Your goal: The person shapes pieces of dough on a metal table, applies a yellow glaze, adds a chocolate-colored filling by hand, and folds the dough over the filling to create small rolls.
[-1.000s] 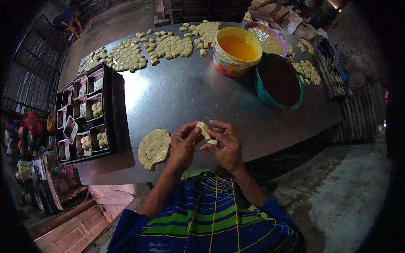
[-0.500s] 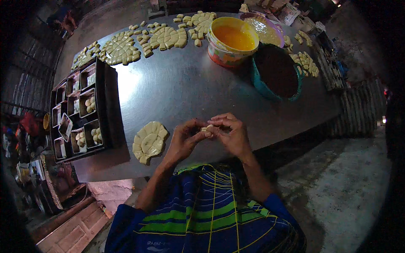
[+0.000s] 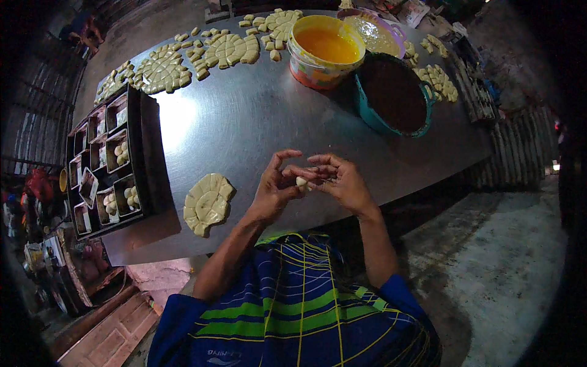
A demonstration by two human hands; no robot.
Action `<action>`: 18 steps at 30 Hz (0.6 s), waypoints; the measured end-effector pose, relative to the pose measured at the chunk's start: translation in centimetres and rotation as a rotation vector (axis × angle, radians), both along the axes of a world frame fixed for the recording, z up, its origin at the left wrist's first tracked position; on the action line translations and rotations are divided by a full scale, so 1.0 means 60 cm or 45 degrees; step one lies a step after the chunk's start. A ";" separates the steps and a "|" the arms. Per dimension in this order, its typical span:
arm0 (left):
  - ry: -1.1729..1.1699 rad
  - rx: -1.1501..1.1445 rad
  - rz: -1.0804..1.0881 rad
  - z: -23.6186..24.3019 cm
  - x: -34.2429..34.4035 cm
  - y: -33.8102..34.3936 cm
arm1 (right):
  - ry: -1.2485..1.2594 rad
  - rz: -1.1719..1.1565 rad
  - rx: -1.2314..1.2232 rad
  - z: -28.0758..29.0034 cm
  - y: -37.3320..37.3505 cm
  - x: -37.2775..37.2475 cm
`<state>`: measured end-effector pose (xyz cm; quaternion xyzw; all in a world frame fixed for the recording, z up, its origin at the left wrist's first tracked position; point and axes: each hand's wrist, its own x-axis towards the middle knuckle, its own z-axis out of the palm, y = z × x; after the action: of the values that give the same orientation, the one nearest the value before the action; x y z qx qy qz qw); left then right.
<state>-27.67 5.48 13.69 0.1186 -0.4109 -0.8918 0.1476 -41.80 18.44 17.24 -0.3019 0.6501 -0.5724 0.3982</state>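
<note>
A small pale dough piece point(image 3: 301, 182) is between the fingertips of both hands above the steel table point(image 3: 232, 128). My left hand point(image 3: 275, 186) pinches it low with the thumb, its forefinger raised and bent. My right hand point(image 3: 345, 186) holds it from the other side with curled fingers, partly hiding it. A flat, roughly round dough cake point(image 3: 206, 205), scored into segments, lies left of my hands near the front edge.
Left: black tray of tins point(image 3: 147, 153), some holding dough balls. Far side: scored dough pieces point(image 3: 229, 50), patterned bucket point(image 3: 321, 76) of orange liquid, teal basin point(image 3: 373, 113) of dark contents, purple basin point(image 3: 376, 33). Another person point(image 3: 85, 33) bends at upper left.
The elongated piece and round piece in my fingers a second ago now show as one small piece, partly hidden. My left forefinger has lifted. The view has shifted, so the table sits higher.
</note>
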 end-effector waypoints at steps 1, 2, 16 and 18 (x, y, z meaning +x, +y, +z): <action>-0.003 0.019 0.030 -0.003 0.000 0.008 | -0.046 0.042 0.024 -0.012 0.007 -0.004; -0.002 0.043 0.048 -0.009 -0.002 0.014 | -0.088 0.073 0.054 -0.025 0.016 -0.010; -0.283 -2.259 0.055 -0.220 0.056 0.011 | 1.445 0.190 -0.048 -0.224 0.069 0.019; -0.256 -2.282 0.108 -0.219 0.057 0.008 | 1.487 0.156 -0.073 -0.249 0.072 0.021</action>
<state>-24.27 5.95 0.55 0.0517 -0.9580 -0.2166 0.1808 -40.51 22.79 2.28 -0.6150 0.7273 -0.3047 -0.0017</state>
